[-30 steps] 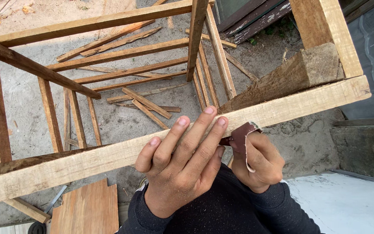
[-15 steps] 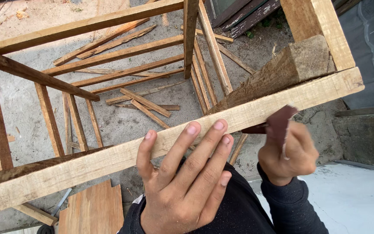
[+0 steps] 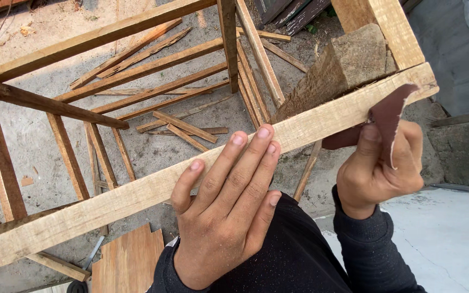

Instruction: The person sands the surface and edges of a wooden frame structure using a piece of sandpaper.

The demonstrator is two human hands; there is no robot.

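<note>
A long pale wooden rail (image 3: 109, 203) runs across the view from lower left to upper right as part of a wooden frame. My left hand (image 3: 223, 211) lies flat on the rail's near side, fingers spread over its top edge. My right hand (image 3: 378, 168) grips a folded piece of reddish-brown sandpaper (image 3: 389, 116) and presses it against the near face of the rail close to its right end. A rough wooden block (image 3: 343, 62) sits behind the rail at that end.
Other frame rails and slats (image 3: 137, 70) stand beyond the rail over a concrete floor (image 3: 23, 135) strewn with wood offcuts (image 3: 185, 127). A flat board (image 3: 128, 260) lies at the lower left. A pale slab (image 3: 451, 244) lies at the lower right.
My right hand has slid the sandpaper rightwards along the rail, from beside my left hand to near the rail's right end. My left hand has stayed on the rail.
</note>
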